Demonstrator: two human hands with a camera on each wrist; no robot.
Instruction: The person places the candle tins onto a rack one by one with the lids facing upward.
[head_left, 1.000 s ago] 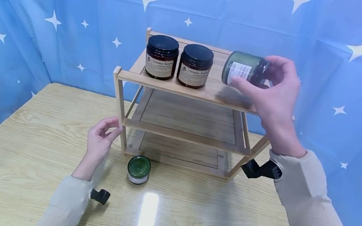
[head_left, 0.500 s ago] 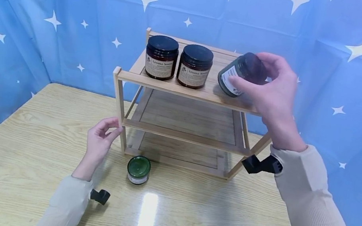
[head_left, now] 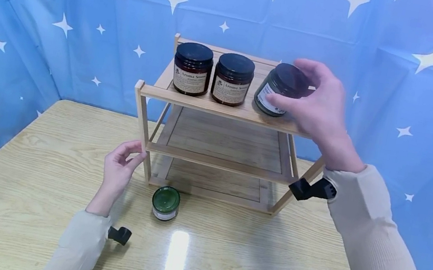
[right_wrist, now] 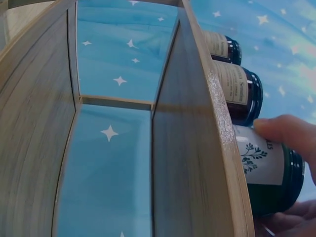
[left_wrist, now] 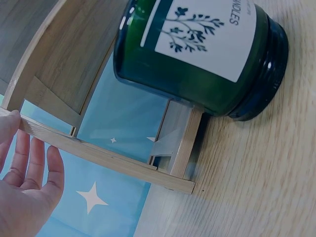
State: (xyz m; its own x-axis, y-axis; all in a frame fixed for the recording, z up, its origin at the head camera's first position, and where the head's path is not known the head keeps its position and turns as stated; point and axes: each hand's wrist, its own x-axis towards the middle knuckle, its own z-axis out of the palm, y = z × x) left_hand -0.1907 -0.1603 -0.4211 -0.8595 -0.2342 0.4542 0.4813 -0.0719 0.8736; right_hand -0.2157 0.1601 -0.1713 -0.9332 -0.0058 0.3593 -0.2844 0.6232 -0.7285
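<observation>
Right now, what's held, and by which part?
The right hand grips a green jar by its sides; the left hand pinches the rack's front-left post.

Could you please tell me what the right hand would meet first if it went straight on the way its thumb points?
Most likely the nearer brown jar: the green jar that the right hand holds would probably bump it first, though the exact depth is unclear.

Black-lidded green jar (head_left: pixel 277 89), slightly tilted in the right hand (head_left: pixel 320 102); three-tier wooden rack (head_left: pixel 220 162), upright, gripped by the left hand (head_left: pixel 121 162)
</observation>
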